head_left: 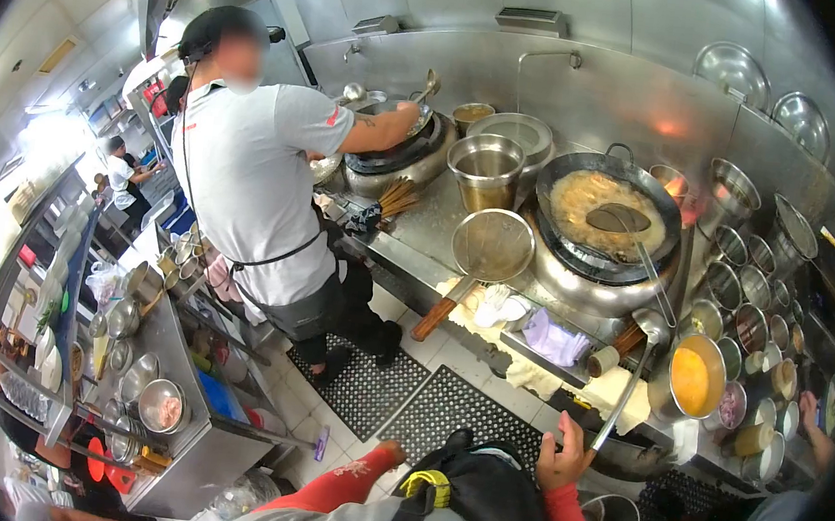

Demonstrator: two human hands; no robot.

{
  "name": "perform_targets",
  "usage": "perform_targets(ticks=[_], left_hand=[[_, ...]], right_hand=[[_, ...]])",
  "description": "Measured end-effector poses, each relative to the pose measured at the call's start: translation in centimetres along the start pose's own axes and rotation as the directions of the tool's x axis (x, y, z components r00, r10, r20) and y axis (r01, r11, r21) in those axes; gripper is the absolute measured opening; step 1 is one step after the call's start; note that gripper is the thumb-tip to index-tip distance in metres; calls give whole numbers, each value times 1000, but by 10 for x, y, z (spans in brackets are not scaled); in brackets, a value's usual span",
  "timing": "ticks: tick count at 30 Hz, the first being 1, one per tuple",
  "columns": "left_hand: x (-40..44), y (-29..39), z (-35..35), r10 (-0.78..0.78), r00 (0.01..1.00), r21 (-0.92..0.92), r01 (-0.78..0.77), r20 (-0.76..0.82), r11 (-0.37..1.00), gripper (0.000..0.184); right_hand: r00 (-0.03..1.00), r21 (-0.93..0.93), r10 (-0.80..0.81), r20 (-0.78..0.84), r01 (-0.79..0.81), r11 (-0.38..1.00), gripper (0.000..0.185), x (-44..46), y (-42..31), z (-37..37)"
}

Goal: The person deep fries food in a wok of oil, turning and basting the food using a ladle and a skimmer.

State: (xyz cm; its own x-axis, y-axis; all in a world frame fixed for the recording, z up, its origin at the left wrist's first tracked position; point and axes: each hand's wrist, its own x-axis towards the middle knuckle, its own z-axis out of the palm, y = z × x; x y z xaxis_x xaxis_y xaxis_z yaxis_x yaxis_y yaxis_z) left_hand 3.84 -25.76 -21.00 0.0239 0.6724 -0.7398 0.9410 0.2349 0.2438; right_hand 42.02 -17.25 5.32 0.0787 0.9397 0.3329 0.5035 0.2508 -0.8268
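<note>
My right hand (564, 459) is raised at the front edge of the counter, palm partly up and fingers apart. Beside it is the handle end of a long metal ladle (650, 326), whose bowl rests near the wok. My left hand (392, 450) shows only as a small dark shape past the red sleeve, low over the floor mat; its fingers cannot be made out. On the stove, a large wok (558, 164) holds bubbling, light brown liquid. A wire skimmer (613, 217) lies in it. A round strainer (492, 246) with a wooden handle sits to its left.
A co-worker (264, 165) stands at another wok on the left. Metal seasoning pots and an orange-filled pot (690, 379) line the right. Cloths (556, 337) lie along the counter edge. Another person's hand (812, 417) is at far right. A black mat (463, 416) covers the floor.
</note>
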Motion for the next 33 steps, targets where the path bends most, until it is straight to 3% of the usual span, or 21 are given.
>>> perform_targets(ticks=[5, 9, 12, 15, 16, 20, 24, 26, 29, 31, 32, 33], left_hand=[[5, -11, 4, -22, 999, 4, 22, 42, 1000, 34], [5, -9, 11, -163, 983, -127, 152, -83, 980, 31], [-14, 9, -12, -108, 991, -117, 117, 82, 986, 29], [1, -4, 4, -86, 992, -101, 95, 91, 990, 29], [1, -1, 8, -195, 979, -300, 203, 58, 932, 28], [-1, 12, -1, -229, 973, -229, 226, 15, 947, 29], [18, 12, 10, -221, 969, -217, 240, 107, 946, 34], [21, 12, 19, -165, 986, -193, 158, -21, 968, 34], [23, 17, 35, -259, 964, -362, 223, -53, 905, 32], [0, 31, 13, -210, 975, -399, 223, 76, 889, 30], [-12, 41, 2, -298, 943, -466, 332, 148, 820, 27], [15, 16, 34, -191, 981, -348, 184, 13, 919, 27]], right_hand=[[999, 10, -43, 23, 43, 999, 41, 0, 2, 5], [998, 18, -49, 40, 48, 999, 41, 0, 4, 9], [998, 17, -32, 52, 31, 999, 41, -1, 2, 8], [997, 6, -29, 72, 28, 1000, 41, 1, 0, 9], [996, 1, -33, 77, 33, 999, 41, 1, 0, 10], [993, 1, -12, 119, 12, 1000, 41, 3, -9, 7], [990, 3, -58, 131, 58, 998, 41, 6, -7, 10], [987, 8, -64, 147, 63, 998, 42, 7, -6, 11], [982, 11, -55, 183, 53, 999, 43, 11, -11, 12], [974, 13, -65, 216, 63, 998, 43, 11, -5, 14], [969, 34, -71, 236, 65, 997, 43, 10, -5, 15], [950, -1, -129, 284, 135, 991, 41, 11, 1, 14]])
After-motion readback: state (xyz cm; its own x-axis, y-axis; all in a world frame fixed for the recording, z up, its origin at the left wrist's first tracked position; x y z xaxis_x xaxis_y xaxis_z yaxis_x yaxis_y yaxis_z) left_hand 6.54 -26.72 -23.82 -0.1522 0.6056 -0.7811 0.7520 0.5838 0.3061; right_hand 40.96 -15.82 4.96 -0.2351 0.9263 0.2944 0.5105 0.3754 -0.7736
